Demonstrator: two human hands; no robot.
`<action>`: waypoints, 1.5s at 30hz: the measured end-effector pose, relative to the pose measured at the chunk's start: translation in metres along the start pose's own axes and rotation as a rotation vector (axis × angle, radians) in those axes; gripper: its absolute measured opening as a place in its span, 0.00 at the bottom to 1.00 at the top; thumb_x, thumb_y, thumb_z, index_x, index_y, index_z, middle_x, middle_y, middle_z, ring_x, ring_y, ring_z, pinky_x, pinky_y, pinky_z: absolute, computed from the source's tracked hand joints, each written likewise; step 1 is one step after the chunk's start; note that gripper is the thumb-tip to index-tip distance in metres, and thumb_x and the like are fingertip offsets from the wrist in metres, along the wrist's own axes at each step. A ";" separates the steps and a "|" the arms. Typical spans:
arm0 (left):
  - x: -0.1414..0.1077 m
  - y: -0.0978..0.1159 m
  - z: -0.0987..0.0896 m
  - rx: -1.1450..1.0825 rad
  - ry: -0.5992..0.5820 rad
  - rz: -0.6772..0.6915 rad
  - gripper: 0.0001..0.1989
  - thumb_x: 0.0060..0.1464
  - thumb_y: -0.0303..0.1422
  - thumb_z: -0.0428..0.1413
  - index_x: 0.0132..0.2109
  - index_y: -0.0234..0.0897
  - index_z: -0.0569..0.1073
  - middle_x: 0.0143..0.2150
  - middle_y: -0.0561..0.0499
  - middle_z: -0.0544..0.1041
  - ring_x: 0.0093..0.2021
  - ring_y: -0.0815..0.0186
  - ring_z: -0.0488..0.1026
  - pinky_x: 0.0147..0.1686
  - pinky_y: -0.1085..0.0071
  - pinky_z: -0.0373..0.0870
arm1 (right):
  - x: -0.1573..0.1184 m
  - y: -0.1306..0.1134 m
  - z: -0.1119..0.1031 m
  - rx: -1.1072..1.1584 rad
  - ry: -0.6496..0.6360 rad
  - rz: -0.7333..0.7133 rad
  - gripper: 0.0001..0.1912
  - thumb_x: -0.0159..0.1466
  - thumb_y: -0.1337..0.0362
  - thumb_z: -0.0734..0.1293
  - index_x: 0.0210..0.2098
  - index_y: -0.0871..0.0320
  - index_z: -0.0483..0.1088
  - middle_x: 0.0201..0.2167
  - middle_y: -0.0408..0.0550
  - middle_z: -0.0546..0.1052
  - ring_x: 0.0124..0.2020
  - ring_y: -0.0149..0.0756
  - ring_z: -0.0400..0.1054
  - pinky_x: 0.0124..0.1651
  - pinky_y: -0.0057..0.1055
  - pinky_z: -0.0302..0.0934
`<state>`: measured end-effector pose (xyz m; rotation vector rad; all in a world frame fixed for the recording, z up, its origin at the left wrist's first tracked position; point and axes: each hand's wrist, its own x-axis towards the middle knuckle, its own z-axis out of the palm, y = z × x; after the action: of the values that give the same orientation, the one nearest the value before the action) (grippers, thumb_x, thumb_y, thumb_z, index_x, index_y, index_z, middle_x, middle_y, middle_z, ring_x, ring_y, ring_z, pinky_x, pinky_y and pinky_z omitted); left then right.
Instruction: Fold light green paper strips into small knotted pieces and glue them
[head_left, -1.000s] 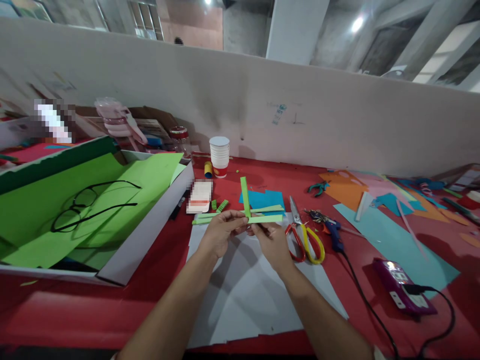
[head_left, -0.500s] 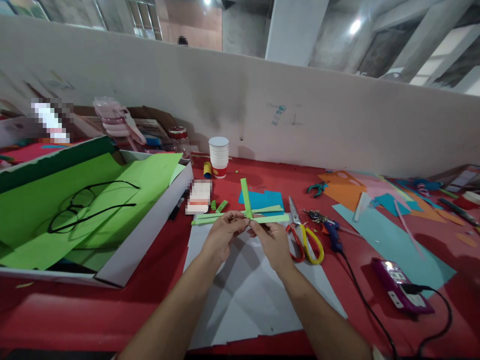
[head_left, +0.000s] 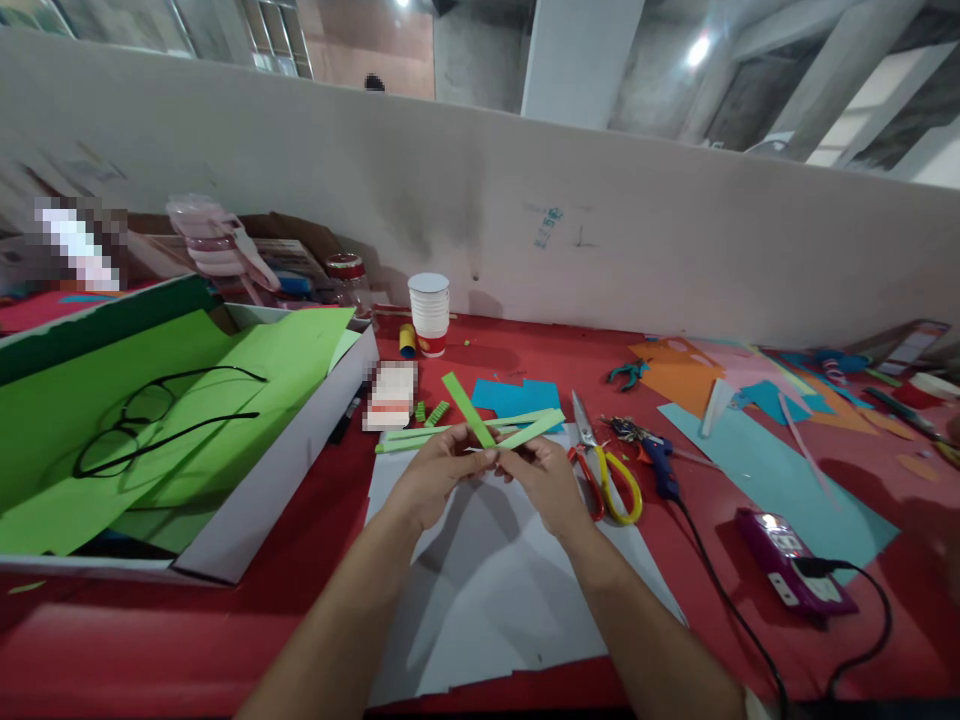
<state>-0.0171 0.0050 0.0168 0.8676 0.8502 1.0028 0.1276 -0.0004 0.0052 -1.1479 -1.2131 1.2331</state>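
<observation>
Two light green paper strips (head_left: 469, 411) meet at their ends between my hands and spread apart in a V. My left hand (head_left: 448, 470) pinches the joined end from the left. My right hand (head_left: 534, 477) grips the same corner from the right, thumbs nearly touching. Beneath lies a stack of white paper (head_left: 499, 590). More pale green strips (head_left: 401, 437) lie at its far edge, partly behind my hands. Two small folded green pieces (head_left: 436, 413) rest just beyond. Scissors (head_left: 604, 465) with red and yellow handles lie right of my right hand.
A white box (head_left: 277, 470) holding green sheets and black eyeglasses (head_left: 139, 440) stands at left. Stacked paper cups (head_left: 430, 315) are at the back. A blue glue gun (head_left: 662, 468), its cord and a purple device (head_left: 796, 565) occupy the right, near coloured paper (head_left: 757, 470).
The upright strip has tilted left and the flat one has swung upward at its right end, turning a square corner into a V. My hands keep hold of the joint.
</observation>
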 end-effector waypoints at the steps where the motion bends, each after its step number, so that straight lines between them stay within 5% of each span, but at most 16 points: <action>1: 0.001 0.000 -0.003 0.020 0.008 -0.008 0.12 0.39 0.30 0.65 0.35 0.35 0.76 0.28 0.51 0.74 0.28 0.70 0.70 0.31 0.73 0.64 | 0.000 -0.001 -0.002 -0.022 -0.023 0.017 0.06 0.52 0.64 0.69 0.28 0.60 0.74 0.19 0.41 0.74 0.21 0.30 0.65 0.25 0.26 0.59; 5: 0.005 -0.005 -0.010 0.019 0.035 -0.024 0.10 0.37 0.31 0.66 0.30 0.34 0.76 0.24 0.53 0.72 0.24 0.72 0.66 0.29 0.74 0.63 | 0.001 -0.004 -0.005 -0.062 -0.083 0.039 0.06 0.52 0.62 0.69 0.24 0.59 0.73 0.16 0.40 0.70 0.19 0.29 0.63 0.24 0.26 0.57; 9: 0.008 -0.007 -0.005 -0.119 0.092 -0.025 0.10 0.35 0.28 0.66 0.28 0.32 0.74 0.23 0.54 0.71 0.22 0.74 0.65 0.26 0.75 0.62 | 0.000 -0.005 -0.003 -0.004 -0.111 0.003 0.08 0.55 0.60 0.67 0.31 0.58 0.74 0.21 0.41 0.72 0.23 0.29 0.64 0.26 0.26 0.59; 14: 0.008 -0.008 0.004 -0.297 0.202 -0.082 0.12 0.33 0.25 0.66 0.26 0.34 0.70 0.22 0.56 0.71 0.22 0.73 0.67 0.25 0.76 0.64 | -0.004 0.002 0.003 -0.263 0.004 -0.226 0.13 0.51 0.64 0.71 0.37 0.54 0.73 0.30 0.43 0.72 0.27 0.31 0.64 0.28 0.26 0.58; 17: 0.008 -0.010 0.006 -0.318 0.184 -0.088 0.11 0.35 0.25 0.66 0.25 0.34 0.69 0.21 0.56 0.71 0.22 0.74 0.67 0.25 0.76 0.64 | -0.005 0.004 0.004 -0.407 0.062 -0.360 0.09 0.54 0.65 0.68 0.36 0.52 0.74 0.32 0.45 0.72 0.29 0.33 0.64 0.31 0.28 0.59; 25: 0.008 -0.009 -0.002 -0.318 0.127 -0.176 0.08 0.36 0.25 0.65 0.27 0.33 0.74 0.22 0.54 0.72 0.23 0.74 0.69 0.27 0.77 0.68 | -0.004 0.006 0.002 -0.354 0.047 -0.422 0.05 0.57 0.66 0.67 0.32 0.52 0.75 0.30 0.45 0.73 0.34 0.37 0.66 0.38 0.32 0.60; 33: 0.007 -0.008 0.000 -0.252 0.175 -0.036 0.10 0.33 0.26 0.67 0.27 0.33 0.75 0.22 0.54 0.74 0.24 0.74 0.69 0.27 0.78 0.67 | -0.003 0.007 0.004 -0.170 0.013 -0.303 0.10 0.55 0.63 0.69 0.38 0.53 0.74 0.33 0.44 0.73 0.31 0.33 0.66 0.34 0.28 0.61; 38: 0.007 -0.011 0.003 -0.140 0.180 0.076 0.09 0.35 0.28 0.67 0.27 0.32 0.75 0.24 0.52 0.76 0.26 0.71 0.71 0.30 0.74 0.67 | -0.001 0.006 0.003 0.008 0.002 -0.110 0.08 0.59 0.59 0.64 0.31 0.57 0.73 0.24 0.42 0.72 0.25 0.30 0.66 0.30 0.27 0.62; 45: 0.006 -0.018 0.012 -0.131 0.175 0.171 0.09 0.38 0.29 0.65 0.30 0.32 0.76 0.28 0.49 0.78 0.31 0.66 0.73 0.36 0.69 0.69 | 0.001 0.005 0.005 0.115 0.069 -0.072 0.07 0.57 0.61 0.66 0.29 0.58 0.73 0.23 0.41 0.72 0.25 0.29 0.65 0.30 0.26 0.62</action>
<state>0.0019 0.0031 0.0043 0.7572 0.8569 1.2850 0.1227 0.0001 0.0003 -1.0454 -1.1084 1.1845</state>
